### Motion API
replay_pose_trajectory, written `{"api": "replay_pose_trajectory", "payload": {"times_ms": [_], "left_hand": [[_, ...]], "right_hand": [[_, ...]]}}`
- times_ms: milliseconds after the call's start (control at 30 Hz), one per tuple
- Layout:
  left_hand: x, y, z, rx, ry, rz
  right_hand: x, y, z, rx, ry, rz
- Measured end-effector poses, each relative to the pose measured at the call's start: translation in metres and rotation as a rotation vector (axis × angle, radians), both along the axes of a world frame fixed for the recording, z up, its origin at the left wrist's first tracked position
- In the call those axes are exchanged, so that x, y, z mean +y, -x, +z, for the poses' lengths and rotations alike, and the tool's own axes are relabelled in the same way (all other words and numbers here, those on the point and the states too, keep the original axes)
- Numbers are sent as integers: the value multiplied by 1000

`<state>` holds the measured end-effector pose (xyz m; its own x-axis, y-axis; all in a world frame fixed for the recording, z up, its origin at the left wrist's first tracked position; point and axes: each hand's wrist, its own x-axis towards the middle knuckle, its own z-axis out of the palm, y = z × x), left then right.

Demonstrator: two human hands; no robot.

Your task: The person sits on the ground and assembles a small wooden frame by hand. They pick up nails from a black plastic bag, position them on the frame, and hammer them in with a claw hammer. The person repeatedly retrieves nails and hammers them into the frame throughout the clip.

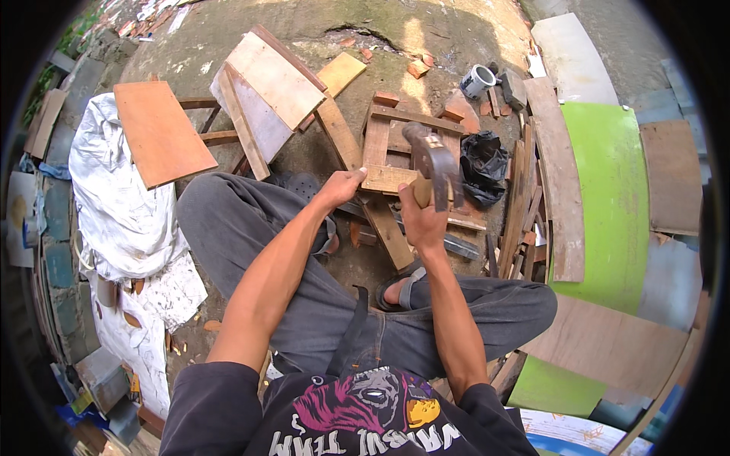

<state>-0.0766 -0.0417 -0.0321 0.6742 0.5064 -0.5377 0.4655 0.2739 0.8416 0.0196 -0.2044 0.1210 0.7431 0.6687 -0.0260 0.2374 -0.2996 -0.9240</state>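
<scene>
My right hand (423, 224) is wrapped round the wooden handle of a hammer (439, 158), whose dark metal head is raised in front of a small wooden frame (418, 118). Nailed or laid slats make up this frame, and the hammer hides part of it. At its near side is a pale short wood strip (388, 179). My left hand (344, 189) is closed on the left end of that strip, thumb on top. A long plank (386, 232) slants beneath, between my legs. Whether any nail stands in the strip cannot be made out.
Plywood boards (266, 80) lean beyond my left knee, near an orange-brown panel (163, 135) and white cloth (114, 197). Right of the frame are a black plastic bag (484, 163), a paint can (477, 80), stacked wood strips (517, 194) and a green board (608, 190).
</scene>
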Motion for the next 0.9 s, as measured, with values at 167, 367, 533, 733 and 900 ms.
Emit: {"api": "replay_pose_trajectory", "payload": {"times_ms": [167, 367, 533, 733, 900], "left_hand": [[2, 7, -3, 9, -5, -6], [5, 0, 19, 25, -26, -72], [3, 5, -1, 46, -15, -28], [-1, 1, -2, 0, -41, 3], [0, 1, 5, -25, -52, 5]], "right_hand": [[6, 9, 11, -128, -459, 1], [-7, -10, -63, 137, 463, -2], [-12, 8, -45, 71, 318, 8], [-10, 14, -52, 32, 359, 43], [1, -1, -13, -84, 171, 60]]}}
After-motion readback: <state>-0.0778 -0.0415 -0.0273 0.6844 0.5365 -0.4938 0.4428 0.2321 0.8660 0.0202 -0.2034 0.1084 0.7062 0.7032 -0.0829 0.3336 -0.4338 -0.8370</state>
